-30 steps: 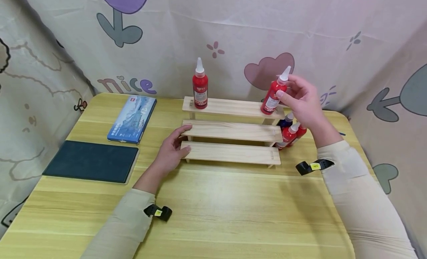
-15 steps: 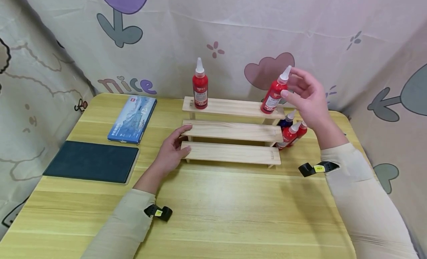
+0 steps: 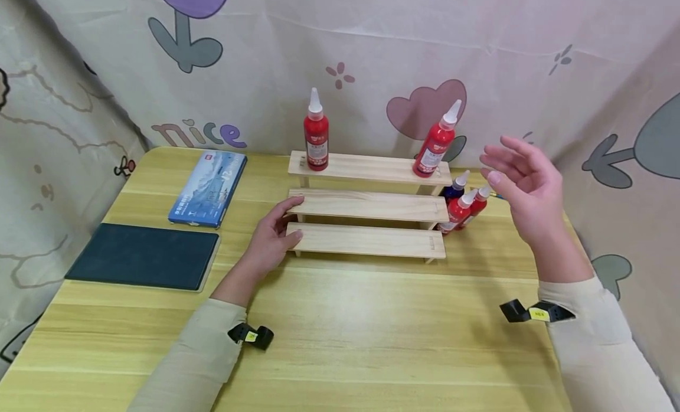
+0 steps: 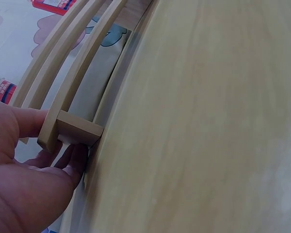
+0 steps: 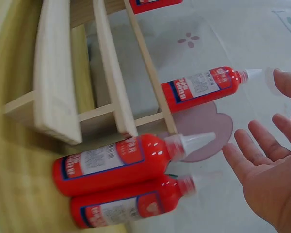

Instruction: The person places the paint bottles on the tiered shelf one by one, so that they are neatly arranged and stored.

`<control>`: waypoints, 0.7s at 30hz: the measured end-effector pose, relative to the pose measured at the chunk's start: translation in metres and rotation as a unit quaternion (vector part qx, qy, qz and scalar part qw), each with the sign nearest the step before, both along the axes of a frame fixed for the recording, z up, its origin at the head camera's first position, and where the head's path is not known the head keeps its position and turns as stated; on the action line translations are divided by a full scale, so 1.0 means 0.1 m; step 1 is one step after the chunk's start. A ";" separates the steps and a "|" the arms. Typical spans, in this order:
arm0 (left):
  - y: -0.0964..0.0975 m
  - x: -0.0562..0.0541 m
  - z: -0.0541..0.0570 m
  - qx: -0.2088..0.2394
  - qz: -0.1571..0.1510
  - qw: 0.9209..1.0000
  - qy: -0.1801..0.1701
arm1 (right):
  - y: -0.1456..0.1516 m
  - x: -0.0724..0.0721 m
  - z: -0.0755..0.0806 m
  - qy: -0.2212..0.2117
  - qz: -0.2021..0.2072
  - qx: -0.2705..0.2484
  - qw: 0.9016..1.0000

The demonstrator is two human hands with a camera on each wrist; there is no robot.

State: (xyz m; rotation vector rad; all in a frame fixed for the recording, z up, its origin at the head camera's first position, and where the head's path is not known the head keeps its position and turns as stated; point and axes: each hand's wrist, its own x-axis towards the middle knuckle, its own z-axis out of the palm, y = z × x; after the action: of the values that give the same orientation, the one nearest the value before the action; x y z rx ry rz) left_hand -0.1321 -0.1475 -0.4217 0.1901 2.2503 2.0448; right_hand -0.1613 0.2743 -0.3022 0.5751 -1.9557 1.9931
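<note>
A three-tier wooden display rack (image 3: 366, 239) stands on the table. My left hand (image 3: 268, 238) grips its left end; in the left wrist view the thumb and fingers close around the end of the lowest tier (image 4: 80, 73). Two red squeeze bottles with white nozzles stand on the top tier: a left bottle (image 3: 317, 141) and a right bottle (image 3: 432, 149). My right hand (image 3: 531, 187) hangs in the air right of the rack, fingers spread, holding nothing. Beside the rack's right end are two red bottles (image 5: 111, 162) and a dark blue bottle (image 3: 454, 189), partly hidden.
A blue flat box (image 3: 208, 187) and a dark green notebook (image 3: 143, 255) lie on the left of the wooden table (image 3: 340, 329). A patterned curtain (image 3: 372, 46) hangs right behind the table. Something thin and blue (image 3: 496, 195) shows near the right hand.
My right hand has let go of the right bottle on the top tier and moved right and down toward me. The bottle stays standing there. My left hand keeps its grip on the rack.
</note>
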 end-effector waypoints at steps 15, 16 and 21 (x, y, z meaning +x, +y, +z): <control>0.00 0.00 -0.01 0.011 -0.003 1.000 0.009 | 0.14 0.40 -0.52 -0.053 -0.067 0.032 0.996; 0.00 0.00 -0.01 0.010 -0.003 1.000 0.009 | 0.14 0.40 -0.55 -0.058 -0.072 0.036 0.995; 0.00 0.00 0.00 0.003 -0.001 1.000 0.008 | 0.11 0.39 -0.68 -0.082 -0.089 0.079 0.989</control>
State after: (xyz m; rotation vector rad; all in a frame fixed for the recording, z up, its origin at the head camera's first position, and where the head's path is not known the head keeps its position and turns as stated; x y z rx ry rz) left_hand -0.1318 -0.1476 -0.4219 0.2106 2.2520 2.0575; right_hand -0.1219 0.2850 -0.3698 0.2654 -2.1929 1.8397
